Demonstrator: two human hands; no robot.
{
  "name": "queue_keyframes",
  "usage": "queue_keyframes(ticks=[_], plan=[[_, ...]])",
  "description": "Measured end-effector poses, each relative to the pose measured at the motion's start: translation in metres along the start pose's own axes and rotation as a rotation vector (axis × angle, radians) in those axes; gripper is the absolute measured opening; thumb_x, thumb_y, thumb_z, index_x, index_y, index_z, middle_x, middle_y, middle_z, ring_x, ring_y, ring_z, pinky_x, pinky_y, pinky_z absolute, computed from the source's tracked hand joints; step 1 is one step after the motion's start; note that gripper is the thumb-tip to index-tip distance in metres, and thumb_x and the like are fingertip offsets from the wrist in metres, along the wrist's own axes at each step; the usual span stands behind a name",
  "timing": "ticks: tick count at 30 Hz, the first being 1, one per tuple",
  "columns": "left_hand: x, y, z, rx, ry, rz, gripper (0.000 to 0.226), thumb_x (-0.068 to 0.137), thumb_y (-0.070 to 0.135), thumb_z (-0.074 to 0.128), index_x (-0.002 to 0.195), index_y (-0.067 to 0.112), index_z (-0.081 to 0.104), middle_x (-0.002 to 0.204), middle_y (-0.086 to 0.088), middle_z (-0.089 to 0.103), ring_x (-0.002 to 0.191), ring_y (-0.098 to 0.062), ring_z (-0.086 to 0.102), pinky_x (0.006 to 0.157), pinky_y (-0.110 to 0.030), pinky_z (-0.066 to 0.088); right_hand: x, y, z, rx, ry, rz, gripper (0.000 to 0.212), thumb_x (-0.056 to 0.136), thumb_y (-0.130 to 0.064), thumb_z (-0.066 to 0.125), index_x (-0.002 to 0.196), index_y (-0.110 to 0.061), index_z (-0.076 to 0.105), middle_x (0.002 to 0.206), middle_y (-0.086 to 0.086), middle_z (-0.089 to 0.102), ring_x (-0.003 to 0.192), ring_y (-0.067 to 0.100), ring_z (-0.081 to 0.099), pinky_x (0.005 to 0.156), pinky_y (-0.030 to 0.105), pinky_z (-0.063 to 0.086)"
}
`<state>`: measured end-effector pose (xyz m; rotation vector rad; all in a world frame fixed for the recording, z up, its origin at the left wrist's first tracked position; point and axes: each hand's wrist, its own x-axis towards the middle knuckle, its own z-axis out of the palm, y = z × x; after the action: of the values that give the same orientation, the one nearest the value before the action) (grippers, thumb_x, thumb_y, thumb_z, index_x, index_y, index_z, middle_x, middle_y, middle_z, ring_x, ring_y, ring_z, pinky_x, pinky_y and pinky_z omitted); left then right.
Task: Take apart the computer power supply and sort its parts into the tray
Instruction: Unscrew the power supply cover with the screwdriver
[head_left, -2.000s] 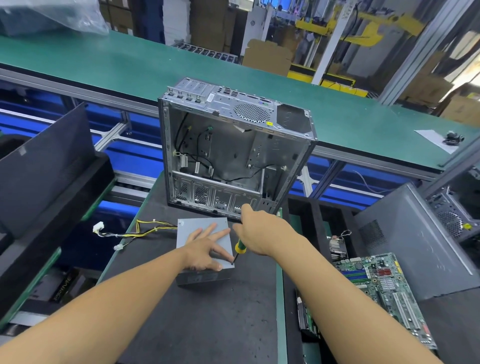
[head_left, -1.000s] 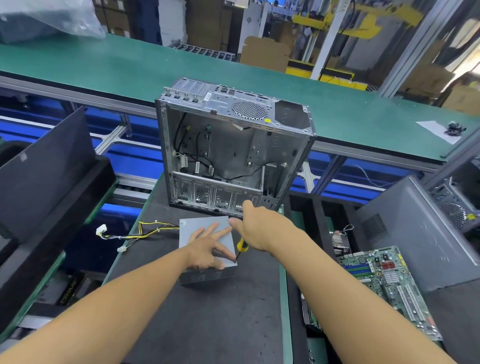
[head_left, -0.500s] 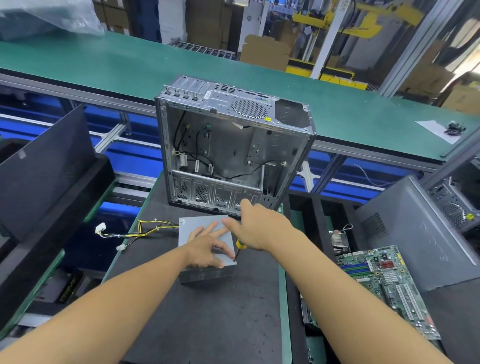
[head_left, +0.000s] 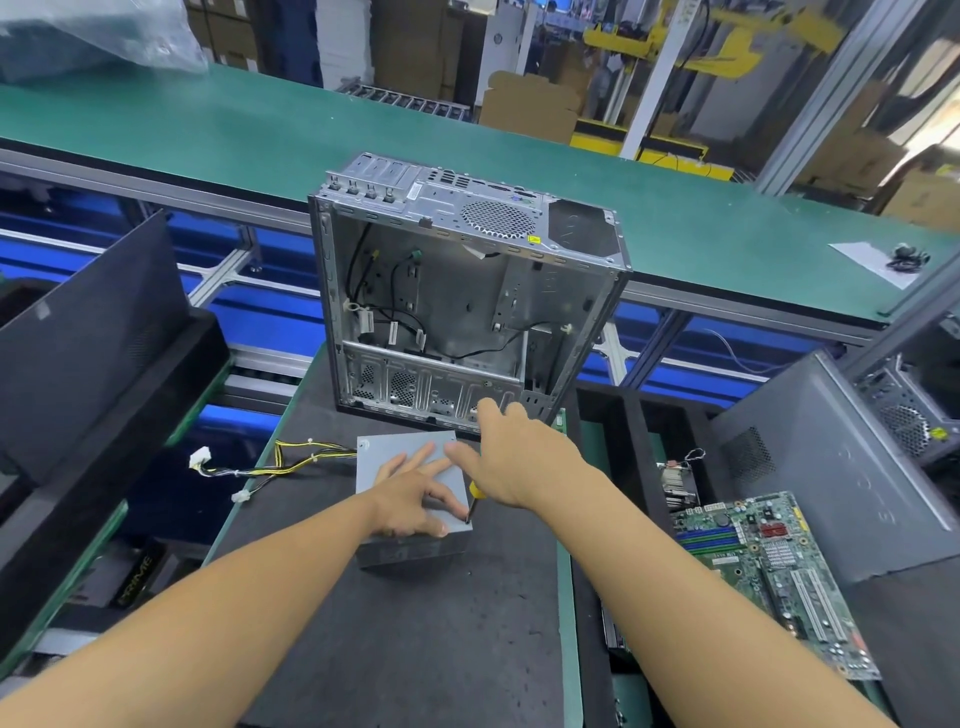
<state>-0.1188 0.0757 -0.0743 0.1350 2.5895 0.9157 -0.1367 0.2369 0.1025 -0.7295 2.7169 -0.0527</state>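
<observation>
A grey power supply (head_left: 387, 453) lies flat on the dark mat, its yellow and black cable bundle (head_left: 260, 465) trailing off to the left. My left hand (head_left: 410, 499) rests on its lid with the fingers spread flat. My right hand (head_left: 519, 457) grips a yellow-handled screwdriver (head_left: 474, 496). The screwdriver's tip stands at the lid's near right corner. Most of the handle is hidden inside my fist.
An emptied metal computer case (head_left: 457, 296) stands upright just behind the power supply. A black tray (head_left: 636, 431) to the right holds a green motherboard (head_left: 769, 566) and a grey side panel (head_left: 831, 467). A green conveyor belt (head_left: 260, 135) runs across the back.
My right hand has turned on the screwdriver, its fingers shifting round the handle, while the tip stays at the same corner. My left hand keeps its place on the lid.
</observation>
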Motion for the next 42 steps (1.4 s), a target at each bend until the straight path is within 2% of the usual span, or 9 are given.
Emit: queue_keyframes(ticks=[4,7,12,17,20,22,27,34,42], plan=[[-0.0001,-0.0005,-0.0001,-0.016,0.003,0.005,0.032,0.081,0.029,0.073,0.091,0.058,0.067,0.149,0.036,0.001,0.142,0.007,-0.022,0.117,-0.034,-0.019,0.0047,0.0023,0.0003,0.07,0.003,-0.031,0.023,0.104,-0.036,0.038,0.106,-0.013,0.037,0.088,0.006,0.052,0.085,0.033,0.056,0.067,0.04,0.043],[-0.0001,-0.0019,0.0008,-0.022,0.005,0.006,0.031,0.08,0.029,0.075,0.087,0.059,0.067,0.146,0.038,0.002,0.14,0.009,-0.021,0.117,-0.033,-0.019,0.0064,0.003,-0.0031,0.124,-0.065,-0.063,0.021,0.098,-0.024,0.048,0.116,-0.015,0.042,0.113,0.008,0.052,0.096,0.03,0.052,0.075,0.039,0.046],[0.0016,-0.0041,0.0026,-0.011,0.011,0.011,0.033,0.078,0.03,0.075,0.085,0.061,0.067,0.149,0.038,0.006,0.139,0.01,-0.023,0.116,-0.033,-0.02,0.0054,0.0012,-0.0023,0.147,-0.133,-0.044,0.034,0.088,-0.028,0.056,0.119,-0.021,0.042,0.123,0.005,0.045,0.103,0.025,0.039,0.072,0.034,0.034],[0.0017,-0.0028,0.0014,0.02,0.003,0.013,0.045,0.079,0.033,0.074,0.09,0.072,0.055,0.148,0.037,-0.002,0.14,0.007,-0.024,0.115,-0.034,-0.021,0.004,0.0008,0.0015,0.043,0.026,0.003,0.044,0.1,-0.054,0.037,0.118,-0.014,0.04,0.112,0.01,0.05,0.097,0.034,0.054,0.072,0.04,0.04],[0.0017,-0.002,0.0001,0.038,-0.011,0.021,0.041,0.082,0.034,0.073,0.092,0.071,0.057,0.155,0.033,-0.001,0.146,0.0,-0.022,0.117,-0.038,-0.02,0.0047,0.0017,0.0007,0.069,0.008,-0.011,0.027,0.104,-0.041,0.038,0.106,-0.014,0.037,0.096,0.008,0.052,0.086,0.033,0.055,0.07,0.04,0.044],[0.0016,-0.0013,0.0003,0.043,-0.009,0.019,0.04,0.083,0.034,0.072,0.09,0.07,0.058,0.159,0.03,0.002,0.148,-0.002,-0.021,0.117,-0.039,-0.019,0.0049,0.0022,-0.0013,0.104,-0.027,-0.036,0.02,0.103,-0.03,0.043,0.111,-0.012,0.04,0.107,0.01,0.054,0.095,0.034,0.056,0.077,0.041,0.046],[0.0007,-0.0008,0.0005,0.007,0.009,0.02,0.039,0.08,0.03,0.073,0.088,0.067,0.062,0.16,0.03,0.004,0.145,0.004,-0.02,0.116,-0.035,-0.02,0.0053,0.003,-0.0057,0.114,-0.126,-0.098,0.037,0.09,-0.01,0.051,0.124,-0.02,0.041,0.125,0.006,0.043,0.107,0.025,0.032,0.076,0.035,0.033],[0.0001,0.0006,0.0001,-0.007,0.015,0.009,0.034,0.08,0.029,0.073,0.092,0.06,0.066,0.161,0.027,0.004,0.147,0.002,-0.021,0.118,-0.035,-0.019,0.0022,0.0002,0.0002,0.002,-0.012,-0.048,0.032,0.103,-0.041,0.038,0.123,-0.016,0.04,0.12,0.006,0.047,0.103,0.035,0.056,0.079,0.042,0.045],[0.0012,-0.0008,0.0006,0.013,0.014,0.021,0.042,0.079,0.032,0.074,0.084,0.071,0.058,0.16,0.03,0.006,0.147,0.001,-0.019,0.117,-0.036,-0.019,0.0048,0.0023,0.0007,0.069,-0.072,-0.139,0.037,0.091,-0.023,0.049,0.128,-0.021,0.042,0.127,0.006,0.047,0.112,0.029,0.043,0.083,0.038,0.04]])
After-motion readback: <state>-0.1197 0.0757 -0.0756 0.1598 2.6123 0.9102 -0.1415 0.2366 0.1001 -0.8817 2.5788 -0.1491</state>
